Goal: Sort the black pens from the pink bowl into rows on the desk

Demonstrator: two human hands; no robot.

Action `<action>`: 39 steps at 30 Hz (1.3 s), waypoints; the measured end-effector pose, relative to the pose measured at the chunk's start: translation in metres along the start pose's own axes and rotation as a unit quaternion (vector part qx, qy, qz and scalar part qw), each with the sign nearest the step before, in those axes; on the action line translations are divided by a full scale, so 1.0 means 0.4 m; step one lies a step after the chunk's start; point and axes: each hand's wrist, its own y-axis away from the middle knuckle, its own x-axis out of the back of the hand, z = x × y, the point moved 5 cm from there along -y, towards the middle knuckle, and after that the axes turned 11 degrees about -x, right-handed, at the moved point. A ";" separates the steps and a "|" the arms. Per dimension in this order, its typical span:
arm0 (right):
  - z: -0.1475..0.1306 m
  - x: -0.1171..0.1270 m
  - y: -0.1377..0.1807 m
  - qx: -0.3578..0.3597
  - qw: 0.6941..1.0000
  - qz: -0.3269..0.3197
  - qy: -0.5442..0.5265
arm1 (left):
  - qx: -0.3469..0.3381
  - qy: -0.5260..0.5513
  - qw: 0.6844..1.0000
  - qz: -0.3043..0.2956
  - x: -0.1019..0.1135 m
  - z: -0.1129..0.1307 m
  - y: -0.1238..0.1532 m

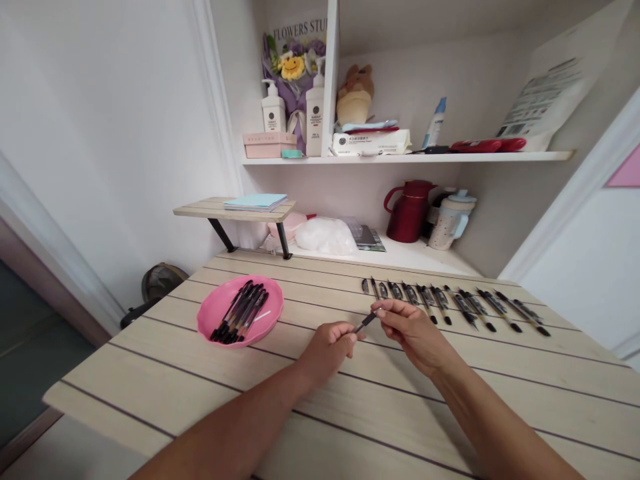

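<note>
Between my two hands, above the middle of the table, is a dark pen (pixel 368 321), tilted up to the right. My left hand (pixel 330 348) is closed around its lower end. The fingertips of my right hand (pixel 407 330) pinch its upper end. Left of my hands, a pink scalloped plate (pixel 274 313) holds several black-capped pens (pixel 241 312) and a thin white stick (pixel 263 316). Beyond my right hand runs a row of pen parts (pixel 470 307), dark caps and barrels laid side by side. What the fingers cover at each pen end is hidden.
The slatted wooden table (pixel 200 380) meets a white cubby at the back. A small raised shelf (pixel 200 208) with blue paper (pixel 256 201) stands at back left. Behind are a red jug (pixel 409 212), a tumbler (pixel 451 221) and a plastic bag (pixel 326 236).
</note>
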 end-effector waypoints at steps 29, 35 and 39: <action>-0.006 0.052 -0.068 0.024 0.985 0.099 0.139 | 0.050 0.057 0.996 0.047 0.012 -0.022 -0.009; -0.101 0.070 -0.207 0.055 0.829 0.249 0.497 | 0.081 0.128 0.982 0.117 0.034 -0.029 -0.012; -0.092 0.008 -0.272 0.048 0.815 0.244 0.523 | 0.073 0.138 0.979 0.131 0.044 -0.038 -0.018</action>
